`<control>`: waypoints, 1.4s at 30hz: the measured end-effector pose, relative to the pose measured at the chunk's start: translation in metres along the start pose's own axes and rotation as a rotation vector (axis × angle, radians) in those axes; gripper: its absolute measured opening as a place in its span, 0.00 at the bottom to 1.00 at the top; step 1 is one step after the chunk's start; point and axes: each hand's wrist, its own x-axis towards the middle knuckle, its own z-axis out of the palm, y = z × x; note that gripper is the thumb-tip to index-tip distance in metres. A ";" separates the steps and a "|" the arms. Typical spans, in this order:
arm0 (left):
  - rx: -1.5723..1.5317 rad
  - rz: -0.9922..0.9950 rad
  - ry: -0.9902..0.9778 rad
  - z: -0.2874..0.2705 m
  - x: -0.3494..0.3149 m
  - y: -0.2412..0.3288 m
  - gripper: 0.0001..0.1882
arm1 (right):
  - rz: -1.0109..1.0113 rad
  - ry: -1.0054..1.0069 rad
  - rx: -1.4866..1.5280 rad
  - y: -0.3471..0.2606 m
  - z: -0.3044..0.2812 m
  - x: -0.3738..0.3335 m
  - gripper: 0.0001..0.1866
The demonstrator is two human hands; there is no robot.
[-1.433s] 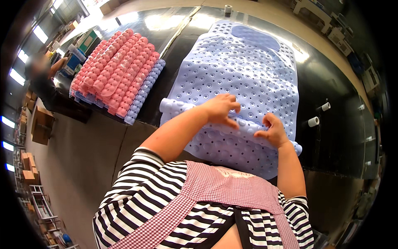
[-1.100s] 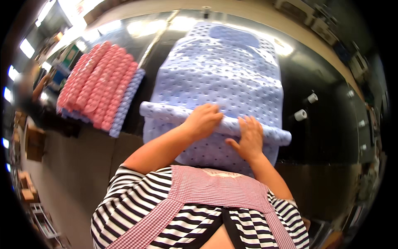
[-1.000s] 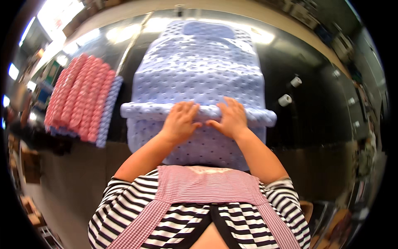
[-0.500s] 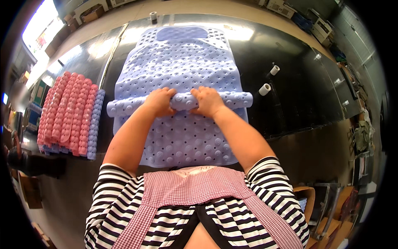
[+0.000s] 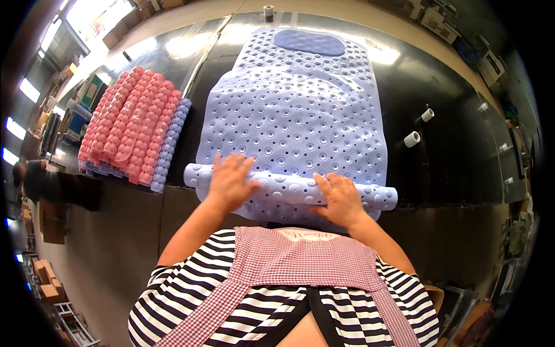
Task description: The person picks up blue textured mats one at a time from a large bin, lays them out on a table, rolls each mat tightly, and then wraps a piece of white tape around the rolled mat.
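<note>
A light-blue bath mat (image 5: 289,124) with round suckers and small holes lies spread on the dark table. Across its near part runs a rolled section (image 5: 277,188), close to my body. My left hand (image 5: 231,182) rests over the left half of this roll, fingers spread and reaching past its far side. My right hand (image 5: 341,199) straddles the right half, fingers over the top and thumb on the near side. Some flat blue mat shows below the roll. A darker blue oval patch (image 5: 309,42) is at the mat's far end.
To the left, a stack of pink rolled mats (image 5: 130,124) lies with a blue rolled mat (image 5: 171,144) along its right side. Two small white rolls (image 5: 412,139) are on the table at right, another (image 5: 268,11) at the far edge. The black tabletop (image 5: 439,168) reflects light.
The roll has come nearer to my body, and less flat mat shows below it. My left hand's fingers have spread. The view has shifted, so the table things appear farther right.
</note>
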 end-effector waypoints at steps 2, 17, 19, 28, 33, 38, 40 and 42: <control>0.225 -0.237 0.056 -0.007 -0.016 -0.036 0.38 | -0.031 0.034 0.000 0.028 -0.009 -0.009 0.40; -1.289 -0.748 0.608 0.033 -0.079 -0.082 0.37 | 1.000 0.557 0.900 0.066 -0.014 -0.107 0.48; -1.285 -0.671 0.814 0.041 -0.091 -0.072 0.32 | 0.983 0.541 0.862 0.065 -0.012 -0.112 0.48; -1.200 -0.769 0.678 0.045 -0.088 -0.083 0.32 | 0.894 0.417 0.543 0.079 0.007 -0.126 0.42; -1.037 -0.833 0.559 0.034 -0.081 -0.083 0.32 | 0.287 0.237 0.171 0.006 0.008 -0.085 0.25; -0.747 -0.819 0.541 0.024 -0.071 -0.073 0.33 | 0.194 0.196 -0.078 -0.008 0.014 -0.043 0.26; 0.110 -0.243 0.781 0.001 -0.050 -0.044 0.33 | 0.279 0.149 -0.026 0.005 0.015 -0.024 0.27; -0.187 0.058 0.449 0.010 -0.048 -0.004 0.34 | 0.277 0.160 -0.027 0.013 0.010 0.001 0.25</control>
